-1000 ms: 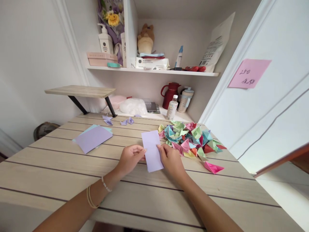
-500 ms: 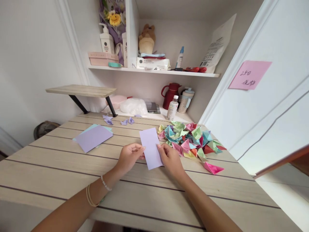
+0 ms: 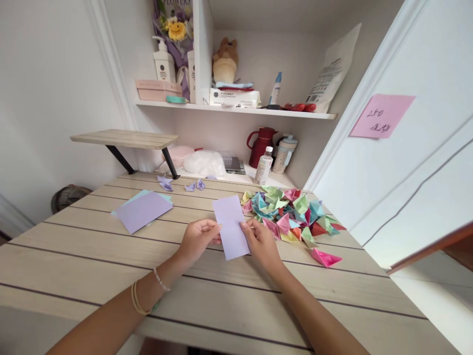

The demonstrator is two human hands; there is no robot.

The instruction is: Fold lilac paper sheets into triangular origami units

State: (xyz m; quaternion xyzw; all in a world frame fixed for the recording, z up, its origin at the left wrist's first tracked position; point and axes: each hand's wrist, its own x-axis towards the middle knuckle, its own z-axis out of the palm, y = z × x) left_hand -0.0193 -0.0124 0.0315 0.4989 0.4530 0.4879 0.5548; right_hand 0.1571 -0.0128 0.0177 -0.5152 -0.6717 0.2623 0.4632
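In the head view, a lilac paper sheet (image 3: 231,228) is being held above the bench (image 3: 155,276), its left edge being pinched by the left hand (image 3: 199,238) and its right edge by the right hand (image 3: 259,240). Both hands are being kept closed on the sheet by thumb and fingers. To the left, a stack of lilac and light-blue paper (image 3: 144,211) is being supported by the bench; to the right, a heap of colourful folded papers (image 3: 291,212) is being carried, with a bright pink folded piece (image 3: 325,257) lying nearest the right forearm.
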